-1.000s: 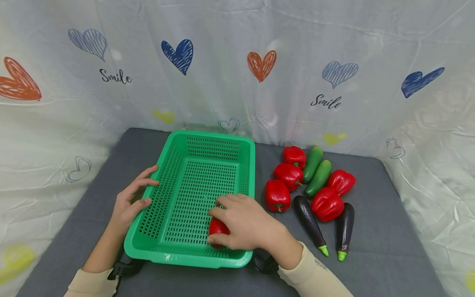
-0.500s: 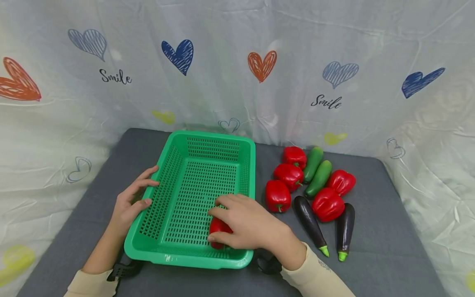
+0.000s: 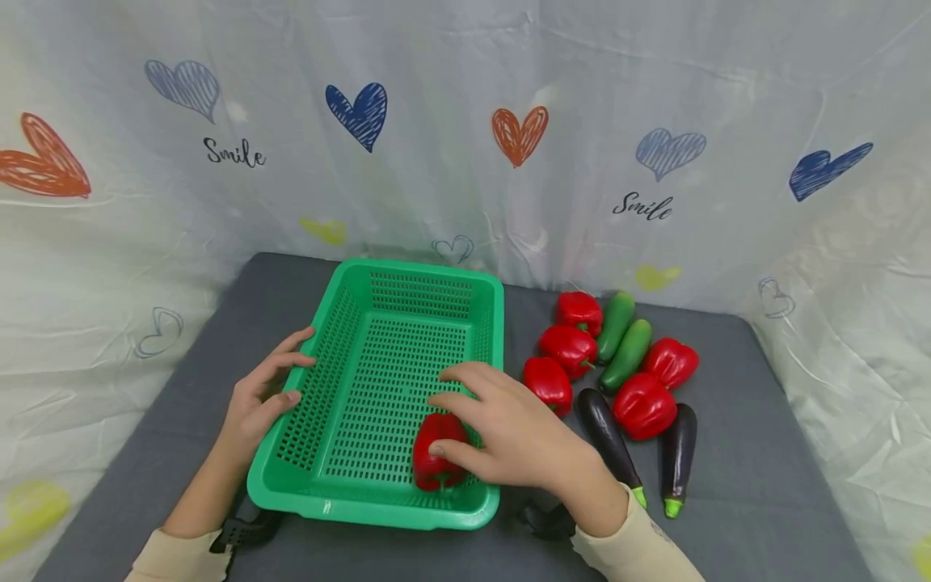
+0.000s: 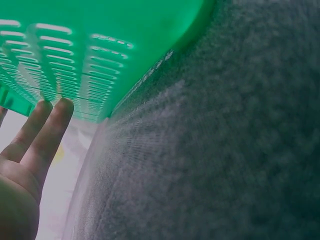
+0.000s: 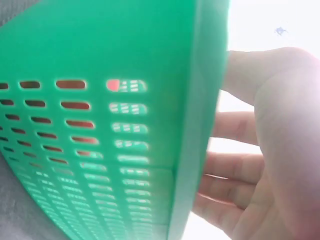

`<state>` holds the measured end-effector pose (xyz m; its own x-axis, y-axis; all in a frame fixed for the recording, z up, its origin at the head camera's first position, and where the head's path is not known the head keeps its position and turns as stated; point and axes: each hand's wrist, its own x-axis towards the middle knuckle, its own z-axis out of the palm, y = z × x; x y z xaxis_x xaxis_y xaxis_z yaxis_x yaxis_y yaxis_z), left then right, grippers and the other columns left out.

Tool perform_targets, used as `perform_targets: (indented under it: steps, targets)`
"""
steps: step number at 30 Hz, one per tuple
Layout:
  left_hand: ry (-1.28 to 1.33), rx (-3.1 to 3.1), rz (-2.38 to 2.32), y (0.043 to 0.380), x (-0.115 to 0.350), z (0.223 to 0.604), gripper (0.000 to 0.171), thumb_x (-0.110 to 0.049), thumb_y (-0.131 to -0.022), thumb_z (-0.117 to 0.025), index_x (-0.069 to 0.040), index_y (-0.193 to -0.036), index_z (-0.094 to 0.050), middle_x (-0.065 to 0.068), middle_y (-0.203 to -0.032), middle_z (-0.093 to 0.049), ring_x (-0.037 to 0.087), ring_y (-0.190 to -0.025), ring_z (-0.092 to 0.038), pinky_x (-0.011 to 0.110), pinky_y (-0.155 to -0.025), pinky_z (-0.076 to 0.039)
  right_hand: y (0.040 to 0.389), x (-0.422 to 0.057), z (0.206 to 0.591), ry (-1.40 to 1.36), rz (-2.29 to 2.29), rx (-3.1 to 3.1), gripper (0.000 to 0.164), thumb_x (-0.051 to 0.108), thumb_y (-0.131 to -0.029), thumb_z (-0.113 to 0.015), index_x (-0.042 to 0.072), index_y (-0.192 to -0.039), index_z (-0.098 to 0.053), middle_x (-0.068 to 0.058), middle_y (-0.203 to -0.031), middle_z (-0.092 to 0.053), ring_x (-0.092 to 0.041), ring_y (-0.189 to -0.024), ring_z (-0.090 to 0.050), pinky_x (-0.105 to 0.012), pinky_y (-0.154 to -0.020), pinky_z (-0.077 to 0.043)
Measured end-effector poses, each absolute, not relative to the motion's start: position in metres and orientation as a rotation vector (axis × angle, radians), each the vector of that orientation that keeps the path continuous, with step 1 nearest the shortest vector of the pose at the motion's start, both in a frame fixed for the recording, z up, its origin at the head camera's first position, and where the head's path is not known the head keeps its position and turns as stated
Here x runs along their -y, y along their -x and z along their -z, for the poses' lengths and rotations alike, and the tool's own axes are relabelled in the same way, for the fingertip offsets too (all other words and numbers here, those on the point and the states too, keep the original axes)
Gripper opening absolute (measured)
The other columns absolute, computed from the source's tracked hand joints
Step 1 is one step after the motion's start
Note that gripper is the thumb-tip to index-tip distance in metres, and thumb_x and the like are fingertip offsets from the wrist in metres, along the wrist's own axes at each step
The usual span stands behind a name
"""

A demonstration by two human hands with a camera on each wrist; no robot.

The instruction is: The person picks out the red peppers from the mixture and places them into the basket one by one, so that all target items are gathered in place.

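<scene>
The right hand point(image 3: 509, 424) is partly open above the basket's right rim, fingers apart and loosely bent, its thumb overlapping the red pepper point(image 3: 429, 469) inside; whether the thumb touches it I cannot tell, but the fingers are not closed around it. The left hand point(image 3: 258, 400) lies against the basket's left side with fingers fairly straight and spread, and in the left wrist view two fingertips meet the slotted outer wall.

The green basket point(image 3: 385, 517) stands on the grey desk point(image 3: 756, 453), left of its middle, its far end close to the desk's far edge. It holds one pepper, in the corner nearest the person's right.

Between the basket and the desk's right edge lie nine more pieces. Five are red bell peppers point(image 3: 570, 349): three in a row nearer the basket, two nearer the right edge. Two green cucumbers point(image 3: 627, 356) lie between those groups, towards the far edge. Two dark eggplants point(image 3: 680, 453) flank the nearest right-hand pepper, green ends pointing to the near edge.
</scene>
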<state>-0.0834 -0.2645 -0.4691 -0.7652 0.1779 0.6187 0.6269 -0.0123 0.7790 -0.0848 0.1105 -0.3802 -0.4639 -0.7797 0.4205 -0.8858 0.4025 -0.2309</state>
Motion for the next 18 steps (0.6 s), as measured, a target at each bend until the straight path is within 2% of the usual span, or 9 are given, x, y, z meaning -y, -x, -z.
perform_targets:
  steps: [8,18]
  targets:
    - [0.845,1.929,1.837,0.085,0.264,0.47,0.042,0.026,-0.088,-0.047,0.022,-0.127,-0.06,0.025,-0.167,-0.046,0.026,-0.158,-0.041,0.026,-0.119,-0.037,0.084,-0.126,0.375,-1.42,-0.662,2.416,0.056,0.045,-0.098,-0.081,0.012,-0.141,-0.069,-0.01,-0.149,-0.059,-0.026,-0.14,-0.055,-0.042,-0.114,-0.051]
    - [0.855,1.93,1.833,0.085,0.266,0.472,0.042,0.026,-0.087,-0.047,0.022,-0.127,-0.06,0.025,-0.167,-0.045,0.026,-0.159,-0.04,0.026,-0.12,-0.036,0.086,-0.137,0.371,-1.329,-0.689,2.4,0.068,0.047,-0.098,-0.079,0.008,-0.151,-0.061,-0.011,-0.156,-0.056,-0.032,-0.148,-0.051,-0.049,-0.115,-0.05]
